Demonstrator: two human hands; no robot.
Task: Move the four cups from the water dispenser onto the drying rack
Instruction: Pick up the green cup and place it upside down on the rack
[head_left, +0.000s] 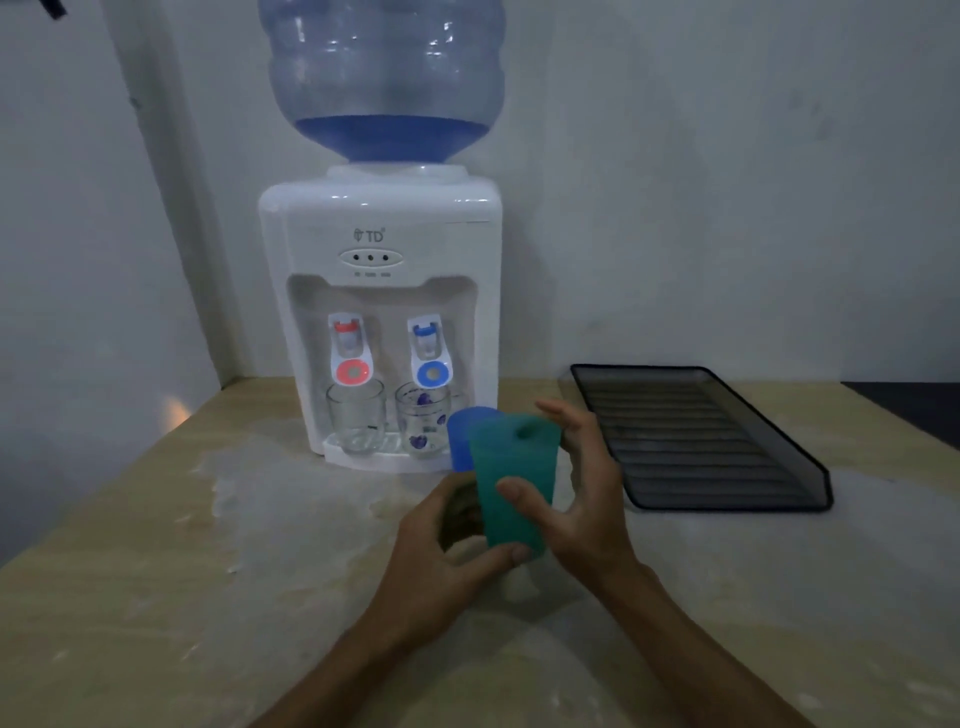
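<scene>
The right hand (587, 483) and left hand (441, 551) both clasped the teal cup (514, 483), seemingly mid-carry, needing a rightward swing onto the empty drying rack (701, 441).

Dim, bluish, softly blurred wide-angle view, small warm glow on the left wall (174, 413), bowed edges.

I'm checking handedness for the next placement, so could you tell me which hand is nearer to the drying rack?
Right. The right hand, gripping the teal cup, sits just left of the drying rack, with bare counter between. The left hand holds the cup's far side, farther away.
</scene>
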